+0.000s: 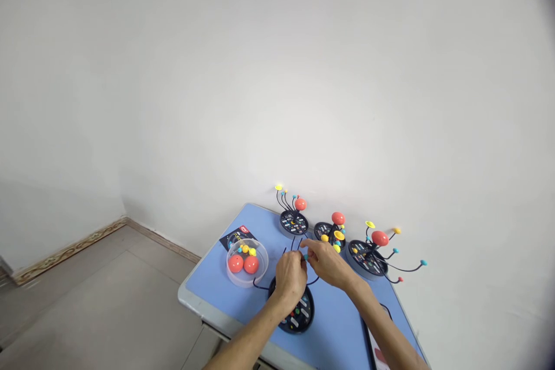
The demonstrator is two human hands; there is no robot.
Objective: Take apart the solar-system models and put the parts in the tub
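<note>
**Both Hands Meet Over the Base Around a Blue Bead**

From my remote view I see both hands close together above the black base [304, 307], which sits by the near edge of the counter [212, 283]. The right grip [327, 263] is pinching the small blue bead [306, 257]. The left grip [290, 274] curls right beside it, fingers folded inward; I cannot tell what, if anything, it clasps, since the back of the hand hides it. Dark bent wires [261, 287] stick out around the base, and my left wrist covers part of its printed face.

Toward the left edge I have a clear bowl [243, 282] with two red balls [251, 265] and some smaller yellow, orange and blue beads [245, 249] in it. A dark card [236, 237] lies partly behind the bowl, toward the far-left corner.

Along the wall-side edge I count three models: one [293, 222] nearest the far-left corner, a second [329, 235] just beyond my right hand, and a third [367, 258] farther right. Each carries a red ball and coloured beads on dark wires. Near the right end of the counter, a dark-framed panel [376, 341] shows partly behind my right forearm.
</note>
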